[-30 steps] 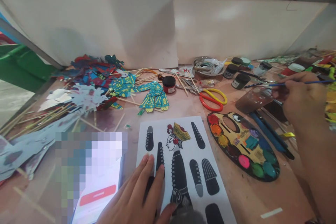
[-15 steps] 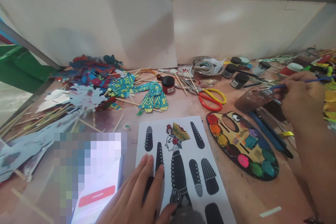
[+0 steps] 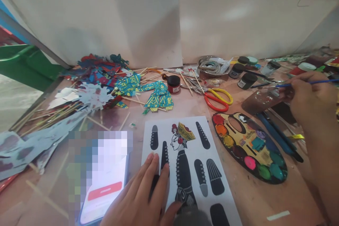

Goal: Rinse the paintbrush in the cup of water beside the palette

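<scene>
My left hand (image 3: 143, 190) lies flat, fingers spread, on a white sheet (image 3: 189, 180) printed with a puppet figure and black limb pieces. The figure's headdress (image 3: 186, 131) is coloured gold and red. At the right, my right hand (image 3: 314, 95) grips a thin blue paintbrush (image 3: 309, 83), its tip over a clear cup of murky brown water (image 3: 261, 100). Whether the bristles touch the water I cannot tell. Between the sheet and my right forearm lies a paint palette (image 3: 249, 146) with several colours in its wells.
A lit phone (image 3: 104, 187) lies left of the sheet. Behind are red and yellow scissors (image 3: 217, 99), a dark-lidded jar (image 3: 173, 84), several paint jars (image 3: 247, 80) and a metal bowl (image 3: 213, 69). Painted paper puppets (image 3: 159, 97) and sticks heap at the left; a green bin (image 3: 25, 67) stands beyond.
The whole view has shifted slightly, so things sit a little further right. My left hand stays on the sheet; my right hand still holds the brush at the cup.
</scene>
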{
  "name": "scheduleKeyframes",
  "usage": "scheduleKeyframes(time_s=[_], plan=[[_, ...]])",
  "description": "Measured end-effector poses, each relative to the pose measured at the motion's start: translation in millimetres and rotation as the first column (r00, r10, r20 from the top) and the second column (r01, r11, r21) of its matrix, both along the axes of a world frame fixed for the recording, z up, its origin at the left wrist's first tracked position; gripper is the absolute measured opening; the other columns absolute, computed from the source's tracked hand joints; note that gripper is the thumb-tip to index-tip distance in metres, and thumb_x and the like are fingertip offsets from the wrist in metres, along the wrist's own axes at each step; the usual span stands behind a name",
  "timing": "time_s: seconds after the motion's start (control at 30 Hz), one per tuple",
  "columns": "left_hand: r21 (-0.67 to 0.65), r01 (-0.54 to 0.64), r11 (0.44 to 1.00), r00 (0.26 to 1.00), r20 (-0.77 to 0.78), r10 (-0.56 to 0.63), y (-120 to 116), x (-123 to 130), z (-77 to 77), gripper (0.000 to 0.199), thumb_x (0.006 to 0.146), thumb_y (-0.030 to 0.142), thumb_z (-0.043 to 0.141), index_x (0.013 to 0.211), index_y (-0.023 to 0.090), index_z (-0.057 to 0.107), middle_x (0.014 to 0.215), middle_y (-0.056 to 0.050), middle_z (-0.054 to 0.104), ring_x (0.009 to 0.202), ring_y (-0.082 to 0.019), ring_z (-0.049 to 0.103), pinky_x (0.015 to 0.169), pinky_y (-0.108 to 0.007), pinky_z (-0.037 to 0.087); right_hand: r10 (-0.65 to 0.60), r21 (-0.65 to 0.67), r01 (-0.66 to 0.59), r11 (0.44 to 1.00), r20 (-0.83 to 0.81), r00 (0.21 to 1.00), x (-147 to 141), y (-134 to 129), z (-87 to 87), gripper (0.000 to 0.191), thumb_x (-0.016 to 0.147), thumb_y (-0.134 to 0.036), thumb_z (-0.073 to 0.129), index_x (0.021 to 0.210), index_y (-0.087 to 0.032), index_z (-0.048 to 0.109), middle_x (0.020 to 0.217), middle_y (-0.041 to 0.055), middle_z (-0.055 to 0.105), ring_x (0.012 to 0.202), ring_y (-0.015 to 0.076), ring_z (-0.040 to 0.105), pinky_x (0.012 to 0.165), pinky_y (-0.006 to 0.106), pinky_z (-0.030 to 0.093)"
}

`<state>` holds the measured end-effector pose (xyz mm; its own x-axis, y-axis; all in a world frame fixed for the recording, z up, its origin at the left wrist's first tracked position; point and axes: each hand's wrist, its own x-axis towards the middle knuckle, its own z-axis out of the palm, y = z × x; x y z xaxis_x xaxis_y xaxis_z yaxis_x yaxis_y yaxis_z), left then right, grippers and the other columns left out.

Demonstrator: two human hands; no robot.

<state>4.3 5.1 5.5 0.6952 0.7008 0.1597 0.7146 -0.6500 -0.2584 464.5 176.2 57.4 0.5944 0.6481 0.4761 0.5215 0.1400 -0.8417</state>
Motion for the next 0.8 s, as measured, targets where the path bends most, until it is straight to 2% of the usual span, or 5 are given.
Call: scheduleKeyframes(time_s=[0.17,0.27,0.43,0.6,0.8], plan=[[-0.007,0.004,1.0,1.0,-0.003,-0.004,-0.1,-1.0,0.5,0.062,0.1,0.063,0.061,0.126,0.01,0.081,0.138,-0.03,0.072,0.119,-0.038,0.078,0.094,-0.045,0.069,-0.076,-0.018,0.076,0.997,-0.029,0.997,-4.2,-0.9,3.5,0.015,0.06,-0.025,0.069,0.069,-0.026,0.057,0.066,0.0033,0.058,0.055,0.0222,0.055,0.056,0.045,0.049],[-0.032,-0.003,0.999,1.0,-0.015,0.002,0.6,-1.4,2.0,0.063,0.101,0.063,0.06,0.128,0.009,0.08,0.139,-0.03,0.071,0.122,-0.039,0.077,0.095,-0.045,0.068,-0.068,0.015,0.068,0.998,-0.048,0.997,-4.4,0.6,4.0,0.017,0.059,-0.027,0.07,0.072,-0.026,0.058,0.066,0.0027,0.057,0.055,0.0223,0.055,0.055,0.043,0.047],[-0.022,0.003,1.0,1.0,0.028,-0.002,0.9,0.6,3.2,0.064,0.104,0.062,0.057,0.13,0.007,0.078,0.14,-0.032,0.07,0.122,-0.04,0.076,0.095,-0.046,0.068,-0.076,-0.076,0.074,0.994,-0.031,0.997,-1.6,2.5,3.2,0.015,0.06,-0.027,0.07,0.071,-0.025,0.06,0.068,0.0051,0.06,0.055,0.0227,0.056,0.056,0.046,0.049],[-0.044,-0.01,0.999,1.0,0.014,0.01,0.4,1.2,2.4,0.065,0.104,0.063,0.057,0.132,0.008,0.077,0.143,-0.031,0.068,0.126,-0.04,0.074,0.1,-0.047,0.066,-0.019,0.018,0.021,1.0,-0.104,0.994,-2.0,-0.1,4.9,0.021,0.058,-0.028,0.072,0.073,-0.026,0.056,0.068,0.0035,0.059,0.057,0.022,0.054,0.055,0.04,0.045],[-0.044,-0.021,0.999,1.0,0.002,0.021,-0.7,0.1,3.1,0.065,0.103,0.064,0.059,0.132,0.009,0.078,0.145,-0.03,0.068,0.127,-0.04,0.074,0.098,-0.047,0.067,-0.027,-0.068,0.023,0.997,-0.056,0.998,-0.6,2.2,3.3,0.022,0.061,-0.034,0.074,0.072,-0.026,0.057,0.071,0.0039,0.061,0.054,0.0194,0.05,0.056,0.042,0.046]])
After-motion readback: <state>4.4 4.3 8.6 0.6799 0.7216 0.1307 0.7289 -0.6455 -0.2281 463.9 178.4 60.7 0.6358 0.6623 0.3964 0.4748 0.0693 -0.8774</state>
